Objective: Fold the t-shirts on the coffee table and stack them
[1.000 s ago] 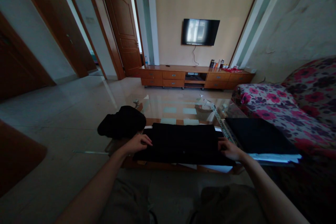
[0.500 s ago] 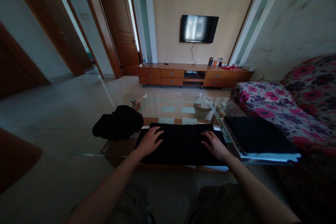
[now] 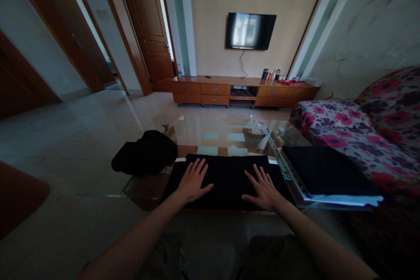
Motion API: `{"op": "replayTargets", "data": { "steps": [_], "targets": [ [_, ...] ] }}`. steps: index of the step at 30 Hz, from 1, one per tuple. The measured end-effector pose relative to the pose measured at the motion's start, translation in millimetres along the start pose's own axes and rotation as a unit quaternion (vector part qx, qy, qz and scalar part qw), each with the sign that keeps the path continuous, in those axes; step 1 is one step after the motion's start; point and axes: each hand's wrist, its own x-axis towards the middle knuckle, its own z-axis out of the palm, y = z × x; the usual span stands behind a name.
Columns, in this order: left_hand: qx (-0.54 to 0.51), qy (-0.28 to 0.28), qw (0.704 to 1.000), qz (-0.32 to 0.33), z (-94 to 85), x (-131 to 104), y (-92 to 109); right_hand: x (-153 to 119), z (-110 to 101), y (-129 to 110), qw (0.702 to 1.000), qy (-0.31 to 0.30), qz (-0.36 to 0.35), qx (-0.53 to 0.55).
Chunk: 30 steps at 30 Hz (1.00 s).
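Observation:
A piece of black cloth [image 3: 228,179], possibly a garment, lies spread flat across the near part of the glass table [image 3: 226,120]. My left hand [image 3: 194,182] rests palm down on its left half, fingers spread. On the right half, my right hand [image 3: 262,190] also lies flat with its fingers apart. Small white strips [image 3: 272,162] show at the cloth's far corners; what they belong to is hidden. To the left sits a crumpled black cloth bundle [image 3: 146,153]. At the right is a stack of folded cloth [image 3: 328,170], black on top with white layers beneath.
A sofa with a flowered cover [image 3: 341,124] stands along the right. Against the far wall runs a low wooden cabinet [image 3: 215,89] with bottles [image 3: 271,74] on it, below a wall-mounted television [image 3: 251,30]. A wooden door [image 3: 147,26] stands ajar at the back left.
The near part of the black cloth now reaches over the front edge, covering white that showed there. My hands have slid slightly inward and toward me, with fingers spread wider.

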Motion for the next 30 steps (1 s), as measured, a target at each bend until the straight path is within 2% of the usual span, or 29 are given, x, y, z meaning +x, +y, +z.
{"op": "replayTargets", "data": {
  "steps": [4, 8, 10, 13, 15, 18, 20, 23, 26, 30],
  "targets": [
    [-0.031, -0.031, 0.998, 0.044, 4.1, -0.8, 17.9, 1.2, 3.1, -14.5, 1.0, -0.001, -0.009, -0.012],
    [-0.041, -0.052, 0.997, 0.039, 4.9, 5.8, 18.2, 6.1, 6.8, -19.6, 1.0, -0.009, 0.002, -0.026],
    [-0.04, -0.032, 0.999, 0.016, 2.9, 17.0, 17.7, 17.1, 4.3, -25.1, 0.999, 0.022, 0.017, -0.031],
    [-0.031, 0.024, 0.999, -0.008, 3.2, 41.3, 22.0, 45.6, -4.5, -42.2, 0.993, 0.102, 0.029, -0.042],
    [-0.021, 0.05, 0.998, -0.015, 8.3, 58.4, 27.4, 68.0, -10.3, -57.7, 0.988, 0.146, 0.025, -0.049],
    [-0.014, 0.053, 0.998, -0.025, 21.3, 78.6, 35.2, 97.4, -11.8, -80.1, 0.984, 0.174, 0.005, -0.044],
    [-0.015, 0.033, 0.999, -0.022, 30.5, 86.1, 38.4, 110.8, -6.0, -90.6, 0.985, 0.172, -0.012, -0.03],
    [-0.018, -0.01, 1.0, -0.013, 40.5, 88.7, 39.2, 121.1, 9.6, -97.1, 0.991, 0.133, -0.025, -0.006],
    [-0.025, -0.037, 0.999, -0.011, 44.1, 85.9, 35.5, 122.5, 23.3, -93.7, 0.997, 0.077, -0.01, 0.019],
    [-0.035, -0.042, 0.998, 0.012, 42.7, 81.2, 26.8, 116.8, 27.5, -78.8, 0.997, 0.059, -0.027, 0.032]
  ]
}}
